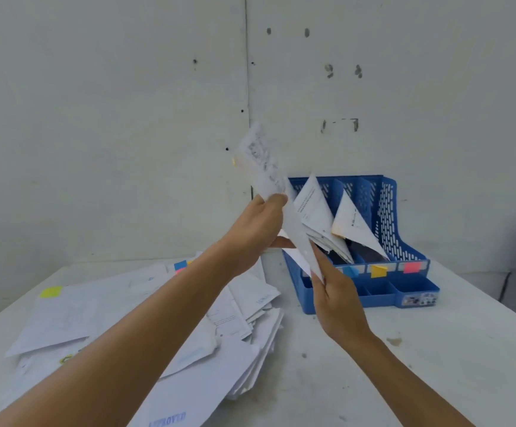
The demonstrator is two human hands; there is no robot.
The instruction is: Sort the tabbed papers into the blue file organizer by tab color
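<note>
A printed white sheet [269,177] is held tilted in the air before the blue file organizer [389,217], whose slots hold leaning papers [315,211]. More tabbed papers [146,318] lie heaped to its left.

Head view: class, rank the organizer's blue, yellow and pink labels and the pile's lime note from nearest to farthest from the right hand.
From the right hand:
1. blue label, just beyond it.
2. yellow label, middle front.
3. pink label, right front.
4. lime note, far left on the paper pile.
</note>
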